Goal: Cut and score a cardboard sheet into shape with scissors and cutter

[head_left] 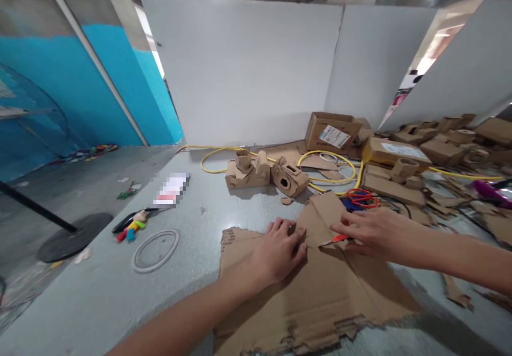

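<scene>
A large torn-edged sheet of corrugated cardboard [316, 297] lies on the grey table in front of me. My left hand [282, 249] presses on the sheet with its fingers curled; whether anything is under the fingers is hidden. In my right hand [366, 233] is a red-handled utility knife [339, 238], its blade pointing left and its tip at the cardboard, a little right of my left hand. Just beyond the sheet sit two camera-shaped cardboard models, one upright [247, 170] and one tilted [288, 176].
A yellow cable [326, 153] loops behind the models, near an open cardboard box [332, 132]. Cardboard pieces and a taped box [394, 153] crowd the right side. At left lie a white ring [155, 250], a colourful toy figure [134, 226] and a pixelated flat item [172, 189].
</scene>
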### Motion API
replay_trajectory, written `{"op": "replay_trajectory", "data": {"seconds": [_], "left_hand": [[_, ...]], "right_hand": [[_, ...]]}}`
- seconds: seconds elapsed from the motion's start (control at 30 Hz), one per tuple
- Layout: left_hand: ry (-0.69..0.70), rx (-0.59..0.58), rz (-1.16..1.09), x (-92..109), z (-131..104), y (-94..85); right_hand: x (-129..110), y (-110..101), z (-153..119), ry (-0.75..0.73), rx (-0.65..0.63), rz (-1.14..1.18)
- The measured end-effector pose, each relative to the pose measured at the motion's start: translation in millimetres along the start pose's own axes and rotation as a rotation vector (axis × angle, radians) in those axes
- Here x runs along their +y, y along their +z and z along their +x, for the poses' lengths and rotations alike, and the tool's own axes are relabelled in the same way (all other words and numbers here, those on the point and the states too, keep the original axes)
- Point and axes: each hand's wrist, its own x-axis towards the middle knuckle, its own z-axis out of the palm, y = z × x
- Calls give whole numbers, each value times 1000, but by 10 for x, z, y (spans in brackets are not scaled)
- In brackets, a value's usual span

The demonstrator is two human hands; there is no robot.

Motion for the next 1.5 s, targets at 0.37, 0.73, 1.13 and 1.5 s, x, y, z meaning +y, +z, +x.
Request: {"op": "replay_trajectory", "data": {"seconds": [0.37, 0.73, 1.13, 1.5], "left_hand": [[44, 44, 33, 115, -103, -47], [47, 23, 73, 181, -71, -173], [62, -11, 160, 134, -100, -219], [53, 73, 109, -26, -198, -252]], "right_hand": [[-148, -98, -93, -18, -86, -81], [-112, -6, -232, 146, 16, 86], [-100, -98, -116, 94, -46, 124], [-175, -281, 175, 125, -129, 261]]}}
